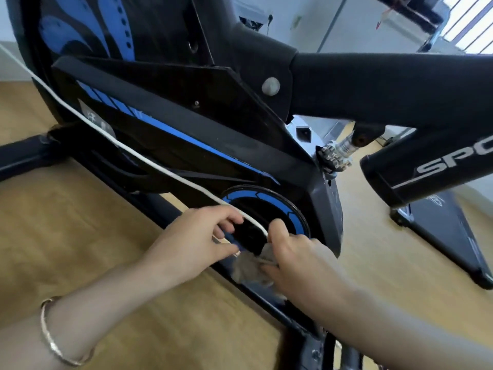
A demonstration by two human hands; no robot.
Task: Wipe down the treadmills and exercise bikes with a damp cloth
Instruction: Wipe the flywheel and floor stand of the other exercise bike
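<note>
The fingers [269, 271] of the right hand [301, 263] are curled round a crumpled grey cloth [249, 268], thumb raised, pressing it against the lower edge of the exercise bike [186, 145] just under its round crank cover [266, 209]. The left hand [197, 241] sits just beside it. Its fingers are bent and close together with the thumb beneath them, at the left rim of that cover, but the blur hides whether they grip anything. A thin bracelet [50, 332] circles the left wrist, nearest the camera. A white cord [120, 142] slants down from the upper left, crosses the bike's side and ends between the two hands.

The crank cover is black with a blue ring. Above it runs the black side housing with a blue stripe, and beyond that, top left, the flywheel [88, 28] with blue markings. A thick black frame tube [432, 172] at the right bears white letters cut off by the edge. The bike stands on a light wooden floor [66, 236]. Farther right, a flat black deck [440, 231] lies on the floor.
</note>
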